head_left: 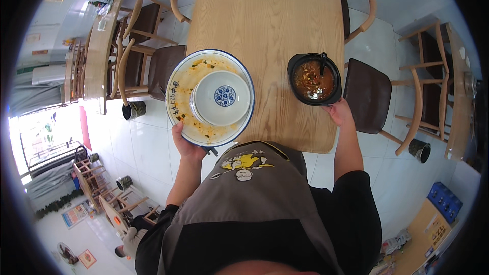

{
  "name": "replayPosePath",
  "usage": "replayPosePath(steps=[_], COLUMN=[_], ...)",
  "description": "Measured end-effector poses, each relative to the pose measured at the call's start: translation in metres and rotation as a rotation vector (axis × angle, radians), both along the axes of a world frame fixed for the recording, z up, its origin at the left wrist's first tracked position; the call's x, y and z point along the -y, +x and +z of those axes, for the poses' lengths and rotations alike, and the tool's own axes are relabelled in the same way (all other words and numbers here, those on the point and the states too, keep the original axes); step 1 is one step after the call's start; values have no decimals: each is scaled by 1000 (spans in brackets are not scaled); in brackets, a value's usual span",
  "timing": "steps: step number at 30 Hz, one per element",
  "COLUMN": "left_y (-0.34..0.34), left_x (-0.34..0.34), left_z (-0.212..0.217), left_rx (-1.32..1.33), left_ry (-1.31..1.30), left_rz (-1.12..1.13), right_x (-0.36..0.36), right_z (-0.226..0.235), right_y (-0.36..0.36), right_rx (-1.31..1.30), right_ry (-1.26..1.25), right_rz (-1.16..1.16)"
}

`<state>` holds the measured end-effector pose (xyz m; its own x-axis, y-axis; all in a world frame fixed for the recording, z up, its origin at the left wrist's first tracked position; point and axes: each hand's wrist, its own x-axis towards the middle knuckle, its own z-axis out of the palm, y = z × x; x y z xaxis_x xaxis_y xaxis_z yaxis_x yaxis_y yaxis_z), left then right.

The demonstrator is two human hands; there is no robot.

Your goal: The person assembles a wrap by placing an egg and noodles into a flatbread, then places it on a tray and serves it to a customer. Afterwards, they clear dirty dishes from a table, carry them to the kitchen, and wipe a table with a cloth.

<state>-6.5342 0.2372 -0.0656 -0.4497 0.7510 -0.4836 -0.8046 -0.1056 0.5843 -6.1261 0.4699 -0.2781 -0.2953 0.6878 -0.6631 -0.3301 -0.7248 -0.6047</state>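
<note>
My left hand (187, 143) grips the near-left rim of a large white bowl (182, 82) with a blue edge, smeared inside with orange sauce and green bits. In it rests a small white bowl (208, 95) with a blue flower pattern, seemingly stacked on another. Thin dark stick ends (212, 150), which look like chopsticks, poke out beneath the large bowl beside my left hand. My right hand (341, 113) is closed on the near-right edge of a black bowl (294, 84) holding reddish soup with food scraps. A black spoon (323, 62) leans in the soup.
A wooden table (265, 15) stretches away in front of me. Brown-seated chairs stand at its left (165, 69) and right (368, 97). Small dark bins (134, 110) stand on the tiled floor. More tables and chairs line both sides, and another person (131, 242) sits at lower left.
</note>
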Motion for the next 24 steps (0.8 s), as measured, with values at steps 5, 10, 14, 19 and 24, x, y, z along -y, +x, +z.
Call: replayPosePath(steps=[5, 10, 14, 19, 24], left_y=[6, 3, 1, 11, 28], left_x=[10, 24, 47, 86, 114], left_z=[1, 3, 5, 8, -4], left_rx=[-13, -42, -6, 29, 119], left_ry=[4, -15, 36, 69, 36], left_rz=[65, 116, 56, 36, -168], right_x=[24, 47, 74, 146, 235], right_z=[-12, -9, 13, 64, 103], right_y=[-10, -20, -23, -14, 37], right_rx=[-277, -351, -442, -544, -418], right_ry=[42, -14, 127, 159, 267], right_rz=[-43, -142, -200, -331, -450])
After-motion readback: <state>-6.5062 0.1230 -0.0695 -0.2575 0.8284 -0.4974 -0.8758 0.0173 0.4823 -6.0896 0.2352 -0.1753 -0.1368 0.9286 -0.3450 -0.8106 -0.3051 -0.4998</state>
